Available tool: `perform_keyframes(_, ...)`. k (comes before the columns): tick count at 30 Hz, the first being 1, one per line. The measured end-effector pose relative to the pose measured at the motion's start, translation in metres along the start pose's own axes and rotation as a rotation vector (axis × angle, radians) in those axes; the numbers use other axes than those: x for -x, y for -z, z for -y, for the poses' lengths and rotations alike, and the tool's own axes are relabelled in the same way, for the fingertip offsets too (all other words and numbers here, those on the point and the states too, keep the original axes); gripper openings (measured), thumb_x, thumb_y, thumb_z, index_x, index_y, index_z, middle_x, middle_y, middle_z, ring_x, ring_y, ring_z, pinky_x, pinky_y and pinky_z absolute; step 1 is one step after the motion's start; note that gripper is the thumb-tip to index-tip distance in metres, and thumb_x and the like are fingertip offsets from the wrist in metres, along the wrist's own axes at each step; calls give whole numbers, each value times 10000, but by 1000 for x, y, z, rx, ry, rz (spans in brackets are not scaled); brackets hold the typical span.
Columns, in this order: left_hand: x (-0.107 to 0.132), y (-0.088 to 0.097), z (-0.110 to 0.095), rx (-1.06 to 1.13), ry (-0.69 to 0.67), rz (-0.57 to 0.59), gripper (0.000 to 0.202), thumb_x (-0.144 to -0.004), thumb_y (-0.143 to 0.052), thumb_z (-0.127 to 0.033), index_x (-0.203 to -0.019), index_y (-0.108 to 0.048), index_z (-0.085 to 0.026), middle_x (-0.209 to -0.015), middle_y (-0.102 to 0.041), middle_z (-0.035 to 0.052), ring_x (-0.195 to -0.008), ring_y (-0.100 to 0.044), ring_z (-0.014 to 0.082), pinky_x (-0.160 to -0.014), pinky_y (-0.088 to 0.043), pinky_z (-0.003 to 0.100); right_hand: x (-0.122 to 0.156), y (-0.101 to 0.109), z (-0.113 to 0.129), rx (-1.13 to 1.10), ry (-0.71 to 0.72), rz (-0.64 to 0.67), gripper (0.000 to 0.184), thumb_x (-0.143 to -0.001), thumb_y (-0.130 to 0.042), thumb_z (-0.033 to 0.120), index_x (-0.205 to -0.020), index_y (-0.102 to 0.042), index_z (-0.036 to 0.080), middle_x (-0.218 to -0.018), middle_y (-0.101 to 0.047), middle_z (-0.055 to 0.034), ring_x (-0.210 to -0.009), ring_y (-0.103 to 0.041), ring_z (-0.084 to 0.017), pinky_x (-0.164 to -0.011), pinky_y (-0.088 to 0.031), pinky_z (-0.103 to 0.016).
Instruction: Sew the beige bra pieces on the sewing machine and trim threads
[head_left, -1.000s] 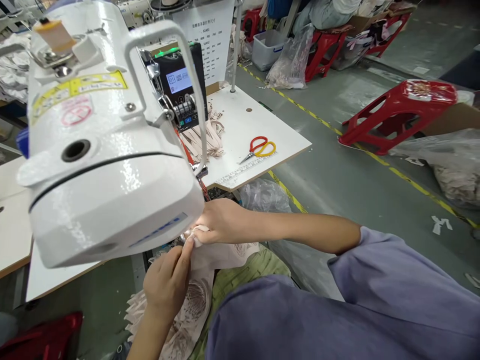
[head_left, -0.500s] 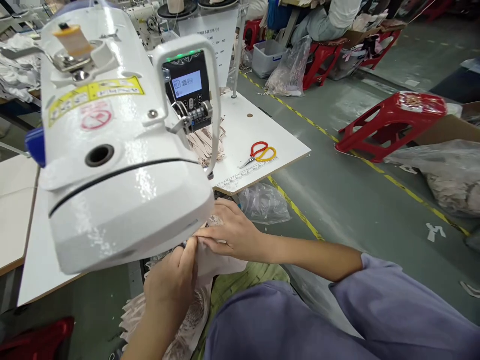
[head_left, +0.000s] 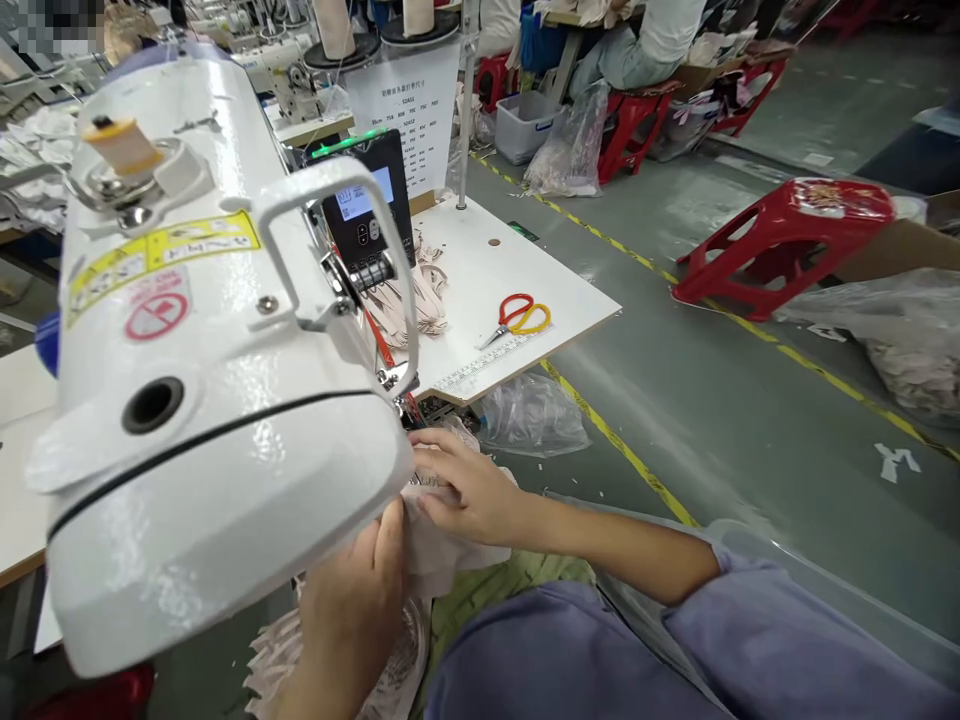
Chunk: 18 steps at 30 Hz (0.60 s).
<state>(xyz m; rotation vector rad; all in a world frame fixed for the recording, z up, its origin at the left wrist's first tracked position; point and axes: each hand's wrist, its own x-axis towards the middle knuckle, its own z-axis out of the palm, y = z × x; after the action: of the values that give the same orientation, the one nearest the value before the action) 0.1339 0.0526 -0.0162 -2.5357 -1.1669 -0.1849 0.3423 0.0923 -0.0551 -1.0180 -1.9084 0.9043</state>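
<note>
A white sewing machine (head_left: 225, 470) fills the left of the view, and its head hides the needle area. At its near edge, my right hand (head_left: 480, 495) grips a pale pink fabric piece (head_left: 442, 560) with some lace, its fingers bent over the cloth. Close by on the left, my left hand (head_left: 356, 590) is closed on the same fabric, its fingertips partly under the machine head. Ruffled pale pink lace pieces (head_left: 274, 650) hang below my left hand. A green cloth (head_left: 480, 605) lies over my lap.
On the white table (head_left: 540, 270) lie red-and-yellow scissors (head_left: 517, 318), a printed ruler strip (head_left: 487, 362) and a pile of pale fabric strips (head_left: 412, 300). A control panel (head_left: 367, 200) stands behind the machine. A red stool (head_left: 795, 245) is tipped on the floor at right.
The view has shifted, so the machine head appears lower and further left. My right hand's fingers have spread slightly on the fabric. Both hands stay at the machine's edge.
</note>
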Motion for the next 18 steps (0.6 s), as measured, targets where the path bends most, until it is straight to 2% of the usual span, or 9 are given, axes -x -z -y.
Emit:
perform_keyframes(1, -1, 1, -4, 5, 21, 14, 422, -888, -483, -90, -1309, -494, -78, -612, -583, -4, -496, -543, 157, -470, -290, 303, -6, 4, 1, 3, 21, 7, 415, -881, -566, 254, -1293, -591, 205, -1389, -493, -123, -1229, -530, -222, -1024, -487, -375)
perform_keyframes(3, -2, 1, -8, 17, 72, 40, 415, -889, -487, -101, -1303, -504, -92, -645, -612, 20, -513, -560, 164, -479, -306, 302, -18, 11, 2, -13, 58, 26, 374, -862, -546, 209, -1223, -645, 197, -1391, -505, -119, -1245, -530, -216, -1047, -474, -371)
perform_keyframes(6, -3, 1, -12, 68, 198, 81, 329, -904, -497, -163, -1224, -575, -163, -676, -640, 44, -535, -586, 176, -480, -319, 300, -34, 16, -2, -41, 91, 64, 303, -824, -546, 166, -1085, -699, 186, -1359, -542, -103, -1140, -590, -197, -1003, -496, -350)
perform_keyframes(10, -4, 0, -14, 200, 378, 99, 324, -918, -483, -278, -1208, -617, -225, -584, -583, 33, -506, -569, 180, -444, -303, 289, -48, 19, -5, -45, 91, 122, 230, -801, -576, 172, -987, -710, 170, -1267, -588, -94, -1048, -607, -196, -966, -502, -350)
perform_keyframes(18, -5, -3, -17, 232, 454, 72, 362, -918, -459, -335, -1228, -623, -247, -578, -599, 46, -460, -533, 190, -415, -287, 281, -60, 26, -3, -63, 77, 201, 183, -780, -606, 131, -918, -719, 168, -1195, -618, -80, -968, -618, -180, -928, -505, -327)
